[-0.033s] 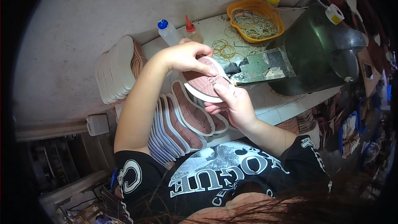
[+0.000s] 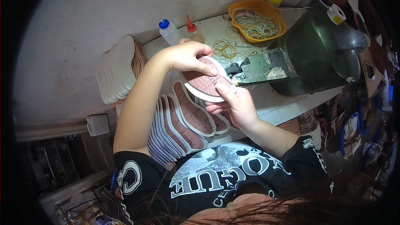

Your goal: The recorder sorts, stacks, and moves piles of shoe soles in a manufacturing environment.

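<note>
Both my hands grip a reddish-brown shoe insole [image 2: 203, 84] with a white rim. My left hand [image 2: 188, 56] is closed over its far side, thumb pressed on the top face. On the near right side my right hand [image 2: 238, 104] pinches it, thumb on top and fingers curled underneath. The insole's right edge lies against the tip of a dark green machine's arm [image 2: 262, 68]; whether they touch, I cannot tell. Below my hands, more insoles [image 2: 193, 110] lie overlapping in a fanned row, reddish faces up.
A bundled stack of pale insoles [image 2: 114, 75] stands at the left by the wall. Behind my hands are a blue-capped bottle [image 2: 168, 32], a red-tipped bottle [image 2: 194, 33], loose rubber bands [image 2: 225, 50] and an orange basket [image 2: 237, 21] of bands. The machine's bulky body [image 2: 318, 54] fills the right.
</note>
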Demonstrator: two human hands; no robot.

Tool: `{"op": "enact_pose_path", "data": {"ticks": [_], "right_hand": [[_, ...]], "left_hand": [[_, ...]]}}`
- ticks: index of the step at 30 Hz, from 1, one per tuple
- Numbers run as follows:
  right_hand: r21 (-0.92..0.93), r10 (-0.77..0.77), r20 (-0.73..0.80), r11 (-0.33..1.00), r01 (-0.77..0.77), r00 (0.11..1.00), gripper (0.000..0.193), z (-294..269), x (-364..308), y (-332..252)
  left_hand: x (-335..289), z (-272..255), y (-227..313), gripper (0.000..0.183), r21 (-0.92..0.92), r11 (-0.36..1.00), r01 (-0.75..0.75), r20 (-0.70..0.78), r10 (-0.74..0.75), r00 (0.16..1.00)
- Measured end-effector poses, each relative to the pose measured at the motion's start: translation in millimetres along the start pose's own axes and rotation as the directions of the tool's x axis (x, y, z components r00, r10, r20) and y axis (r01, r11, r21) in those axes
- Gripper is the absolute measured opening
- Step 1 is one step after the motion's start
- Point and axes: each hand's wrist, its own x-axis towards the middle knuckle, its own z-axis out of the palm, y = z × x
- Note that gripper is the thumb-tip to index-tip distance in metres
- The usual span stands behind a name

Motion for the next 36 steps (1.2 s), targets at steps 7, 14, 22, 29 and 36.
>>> {"op": "enact_pose_path", "data": {"ticks": [7,14,22,29,36], "right_hand": [[0.024,-0.007,0.043,1.000,0.006,0.999,0.037,-0.5,0.9,-6.1],[-0.057,-0.014,0.043,0.998,0.016,0.999,0.033,-11.3,-2.1,-13.8],[-0.112,-0.045,0.114,0.992,0.058,0.992,0.026,-16.3,-0.7,-13.4],[-0.386,0.103,0.265,0.922,0.007,0.959,0.027,-29.3,-36.3,-21.6],[-0.264,0.074,0.243,0.965,-0.008,0.967,0.028,-29.1,-13.5,-27.7]], "left_hand": [[-21.6,11.7,-5.5,0.046,-0.035,0.998,0.047,-0.141,-0.051,0.989],[-44.3,43.2,7.6,0.050,-0.110,0.954,0.278,-0.304,-0.299,0.905],[-48.0,80.7,2.1,0.063,-0.500,0.829,0.251,-0.211,-0.398,0.893],[-65.9,85.1,56.0,0.058,-0.767,0.542,0.342,0.047,-0.485,0.873],[-63.1,94.3,34.3,0.033,-0.750,0.620,0.232,-0.052,-0.404,0.913]]}}
